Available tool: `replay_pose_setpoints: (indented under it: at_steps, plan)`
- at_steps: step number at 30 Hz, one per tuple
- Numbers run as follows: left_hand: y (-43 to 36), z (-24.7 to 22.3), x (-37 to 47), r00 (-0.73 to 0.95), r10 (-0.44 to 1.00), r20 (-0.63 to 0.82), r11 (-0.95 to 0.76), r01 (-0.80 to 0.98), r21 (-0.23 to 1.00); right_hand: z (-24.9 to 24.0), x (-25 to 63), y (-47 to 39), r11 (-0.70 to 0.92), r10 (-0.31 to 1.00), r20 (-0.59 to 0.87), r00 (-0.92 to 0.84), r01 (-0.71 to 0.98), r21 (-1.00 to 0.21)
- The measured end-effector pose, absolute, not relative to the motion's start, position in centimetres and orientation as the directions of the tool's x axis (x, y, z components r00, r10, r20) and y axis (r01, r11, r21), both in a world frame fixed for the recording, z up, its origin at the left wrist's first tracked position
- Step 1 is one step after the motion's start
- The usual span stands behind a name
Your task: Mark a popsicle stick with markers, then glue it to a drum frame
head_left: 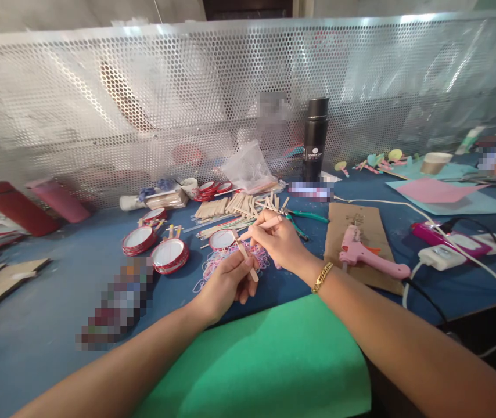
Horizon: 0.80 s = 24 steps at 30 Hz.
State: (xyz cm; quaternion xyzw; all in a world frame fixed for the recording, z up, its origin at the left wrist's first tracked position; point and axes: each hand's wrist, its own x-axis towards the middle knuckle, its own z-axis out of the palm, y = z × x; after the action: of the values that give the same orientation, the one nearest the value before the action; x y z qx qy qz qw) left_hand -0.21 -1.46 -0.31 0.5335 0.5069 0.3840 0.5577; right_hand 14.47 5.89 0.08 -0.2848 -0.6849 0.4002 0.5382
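Over the middle of the blue table, my left hand (227, 278) is closed on a flat wooden craft stick (249, 265), which it holds at a slant. My right hand (277, 242) pinches a slim pale-pink pen-like stick (269, 224); its thin end points left, at the upper part of the craft stick. Whether the two touch I cannot tell. Beneath both hands lies a tangle of pink and purple loops (208, 270). A red-rimmed round tin with a white top (222, 239) sits just behind them.
Loose craft sticks (213, 208) and green-handled pliers (309, 216) lie behind my hands. Red-rimmed tins (169, 255) stand left. At right, a pink glue gun (367, 255) rests on cardboard (334, 232), near a power strip (470, 247) and cables. Green sheet (274, 354) lies in front; black bottle (315, 139) behind.
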Motion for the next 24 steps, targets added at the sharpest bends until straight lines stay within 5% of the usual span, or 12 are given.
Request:
replay_pose_setpoints:
  at_steps: [24]
  plan:
    - [-1.62, -0.15, -0.16, 0.191, 0.969, -0.158, 0.14, 0.106, 0.985, 0.44, 14.54, 5.79, 0.485, 0.838, 0.488, -0.247, -0.076, -0.871]
